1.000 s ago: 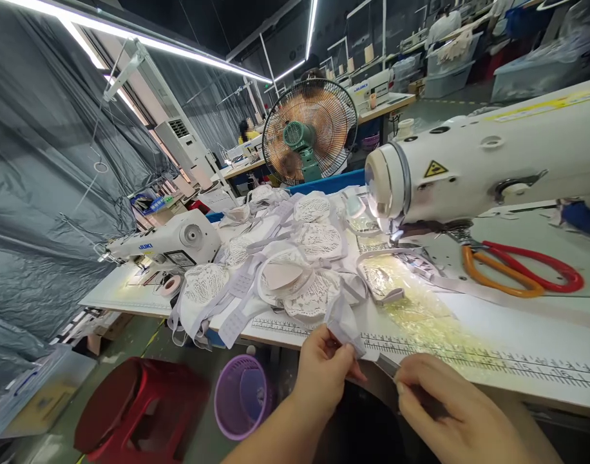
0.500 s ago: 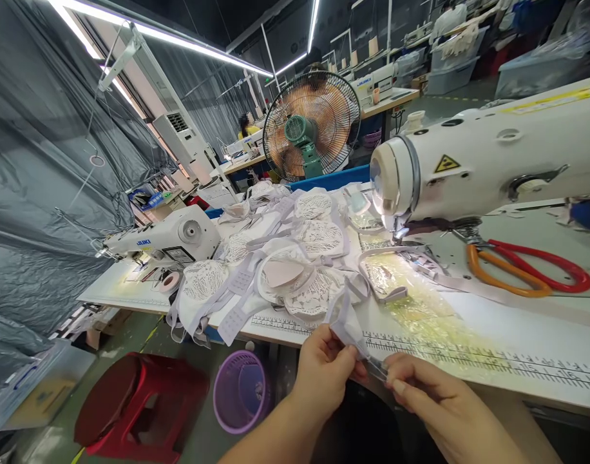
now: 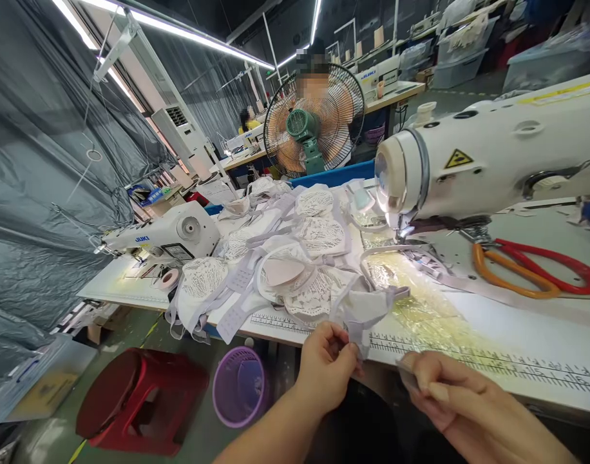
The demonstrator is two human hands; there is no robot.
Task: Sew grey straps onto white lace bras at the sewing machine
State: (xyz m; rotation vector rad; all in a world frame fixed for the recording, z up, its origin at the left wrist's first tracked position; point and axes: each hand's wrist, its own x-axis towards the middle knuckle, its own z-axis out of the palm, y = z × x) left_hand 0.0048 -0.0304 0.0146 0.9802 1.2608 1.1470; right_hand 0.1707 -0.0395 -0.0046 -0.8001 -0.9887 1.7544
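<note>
My left hand (image 3: 326,370) is closed at the table's front edge, pinching the lilac-grey edge of a white lace bra (image 3: 367,308). That bra's band spreads over the table beyond my fingers, against a pile of similar white lace bras (image 3: 319,235). Farther right, my right hand (image 3: 442,393) is closed in a pinch, apart from the bra. A small greyish flat bit shows at its fingertips, too blurred to name. Above and beyond my right hand stands the white sewing machine (image 3: 488,154), with lilac strapping (image 3: 430,267) lying under its needle area.
Scissors (image 3: 522,267) with orange and red handles lie right of the needle. A printed ruler (image 3: 469,357) runs along the table edge. A second sewing machine (image 3: 164,235), purple basket (image 3: 241,386) and red stool (image 3: 140,399) are leftward. Behind the pile stands a fan (image 3: 314,122), a person beyond it.
My right hand has moved right, away from the left, and the thin piece between them no longer spans the gap. The bra's band now lies spread on the table; my left hand has hardly moved.
</note>
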